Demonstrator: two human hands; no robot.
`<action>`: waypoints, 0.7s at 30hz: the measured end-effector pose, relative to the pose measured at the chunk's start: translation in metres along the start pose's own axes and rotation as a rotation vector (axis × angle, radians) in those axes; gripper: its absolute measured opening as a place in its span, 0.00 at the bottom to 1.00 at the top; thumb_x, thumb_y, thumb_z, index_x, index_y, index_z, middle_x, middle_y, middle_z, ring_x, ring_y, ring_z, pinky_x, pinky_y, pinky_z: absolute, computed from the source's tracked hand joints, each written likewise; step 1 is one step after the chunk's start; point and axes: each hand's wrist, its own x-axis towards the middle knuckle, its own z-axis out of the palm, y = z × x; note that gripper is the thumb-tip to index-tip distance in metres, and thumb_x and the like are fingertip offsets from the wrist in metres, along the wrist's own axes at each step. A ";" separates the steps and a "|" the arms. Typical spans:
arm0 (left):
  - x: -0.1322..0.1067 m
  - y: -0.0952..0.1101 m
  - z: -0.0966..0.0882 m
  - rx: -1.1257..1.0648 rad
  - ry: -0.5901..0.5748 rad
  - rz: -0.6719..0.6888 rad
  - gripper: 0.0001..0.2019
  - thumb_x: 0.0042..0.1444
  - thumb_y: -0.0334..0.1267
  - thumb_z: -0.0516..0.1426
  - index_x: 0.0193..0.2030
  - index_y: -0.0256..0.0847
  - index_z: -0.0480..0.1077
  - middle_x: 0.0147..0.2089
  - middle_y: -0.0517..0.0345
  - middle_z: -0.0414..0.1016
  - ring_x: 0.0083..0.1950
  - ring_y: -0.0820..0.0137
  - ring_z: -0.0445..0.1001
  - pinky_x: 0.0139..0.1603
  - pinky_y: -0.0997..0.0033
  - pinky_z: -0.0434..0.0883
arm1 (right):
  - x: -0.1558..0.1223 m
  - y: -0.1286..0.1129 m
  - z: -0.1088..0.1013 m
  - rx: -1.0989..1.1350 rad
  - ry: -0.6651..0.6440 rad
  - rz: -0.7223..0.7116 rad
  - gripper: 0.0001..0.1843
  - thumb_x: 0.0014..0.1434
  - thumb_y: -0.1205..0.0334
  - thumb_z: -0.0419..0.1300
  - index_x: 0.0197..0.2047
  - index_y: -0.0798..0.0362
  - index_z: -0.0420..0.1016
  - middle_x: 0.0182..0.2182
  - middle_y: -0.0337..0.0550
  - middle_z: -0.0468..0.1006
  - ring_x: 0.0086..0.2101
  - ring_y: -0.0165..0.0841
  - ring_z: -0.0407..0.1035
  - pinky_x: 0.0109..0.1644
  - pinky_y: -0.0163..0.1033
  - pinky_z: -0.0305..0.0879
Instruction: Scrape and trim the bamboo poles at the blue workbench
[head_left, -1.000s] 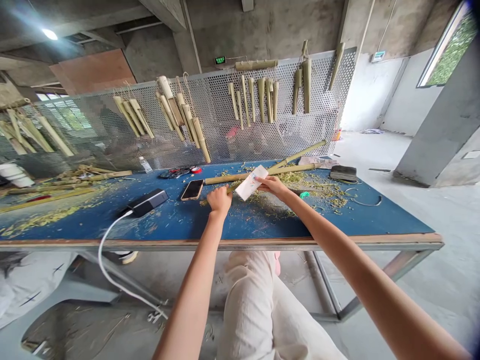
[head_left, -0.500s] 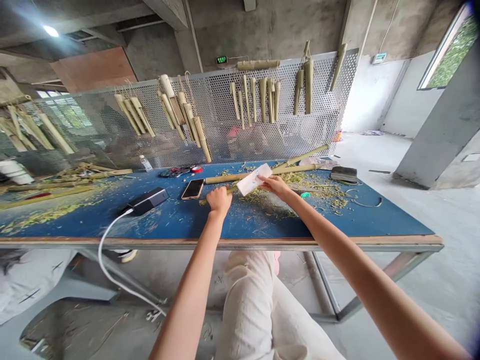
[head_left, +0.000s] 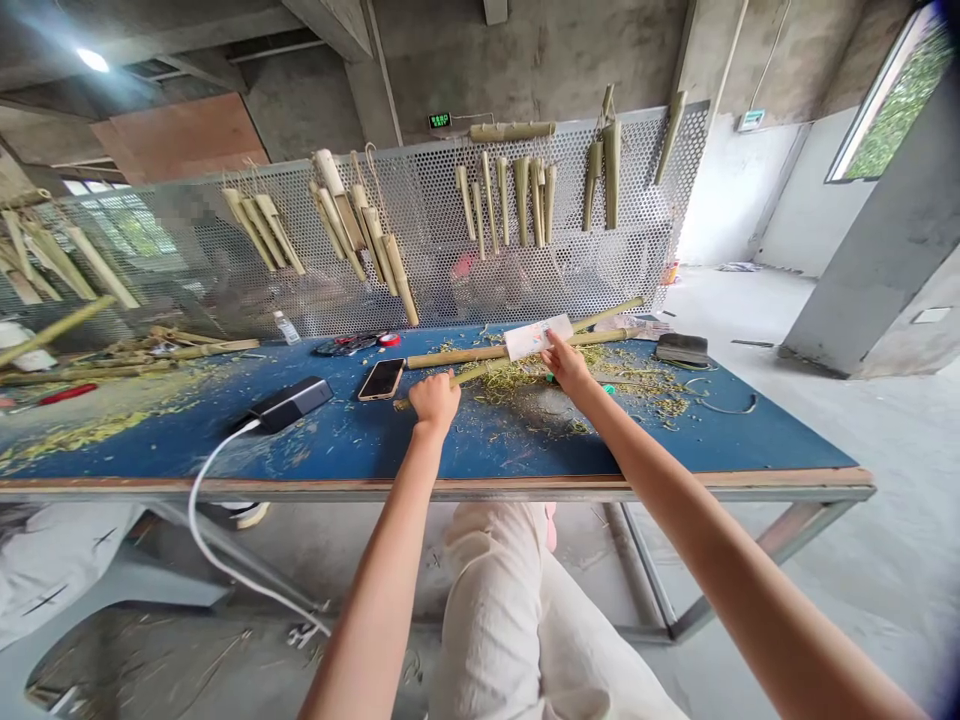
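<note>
My left hand (head_left: 435, 402) is closed round the near end of a slim green bamboo pole (head_left: 481, 371), which slants up to the right above the table. With fingers pinched, my right hand (head_left: 568, 364) holds a white rectangular packet with small coloured print (head_left: 527, 340) over the middle of that pole. The packet hides part of the pole, and I cannot tell whether it presses on it. A second bamboo pole (head_left: 457, 357) lies just behind, on the blue tabletop (head_left: 487, 440). Yellow-green shavings (head_left: 645, 392) are scattered under and around my right hand.
Left of my hands lie a phone (head_left: 382, 380) and a black box-shaped device (head_left: 292, 403) with a white cable (head_left: 196, 510). Farther left are a red-handled tool (head_left: 69, 393) and bamboo pieces (head_left: 202, 348). Bamboo tubes (head_left: 401, 275) hang on the perforated metal screen (head_left: 300, 290).
My right hand has slid the packet to the right along the pole and turned it flatter. My left hand keeps its grip. At far left, another bamboo pole has swung up, uncovering the red-handled tool.
</note>
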 end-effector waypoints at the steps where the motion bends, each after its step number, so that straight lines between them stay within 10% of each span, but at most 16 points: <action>1: 0.000 0.000 0.000 0.001 -0.004 0.000 0.27 0.69 0.43 0.40 0.44 0.34 0.79 0.45 0.35 0.80 0.46 0.55 0.79 0.44 0.62 0.68 | -0.002 0.001 0.001 -0.008 -0.015 0.011 0.16 0.49 0.50 0.74 0.34 0.50 0.76 0.24 0.35 0.77 0.29 0.27 0.75 0.38 0.29 0.78; 10: -0.001 0.000 -0.004 -0.006 -0.016 0.007 0.25 0.68 0.43 0.42 0.45 0.35 0.79 0.46 0.35 0.80 0.47 0.52 0.79 0.43 0.61 0.68 | -0.028 0.008 0.020 -0.245 -0.460 0.167 0.14 0.44 0.63 0.76 0.34 0.53 0.80 0.30 0.42 0.82 0.33 0.30 0.77 0.41 0.32 0.77; 21: -0.001 0.000 -0.003 -0.011 0.000 -0.014 0.27 0.69 0.44 0.41 0.45 0.34 0.79 0.46 0.35 0.80 0.46 0.54 0.79 0.43 0.62 0.69 | -0.002 -0.007 0.000 0.061 -0.027 0.019 0.10 0.55 0.53 0.69 0.33 0.48 0.76 0.25 0.34 0.78 0.28 0.26 0.74 0.36 0.27 0.75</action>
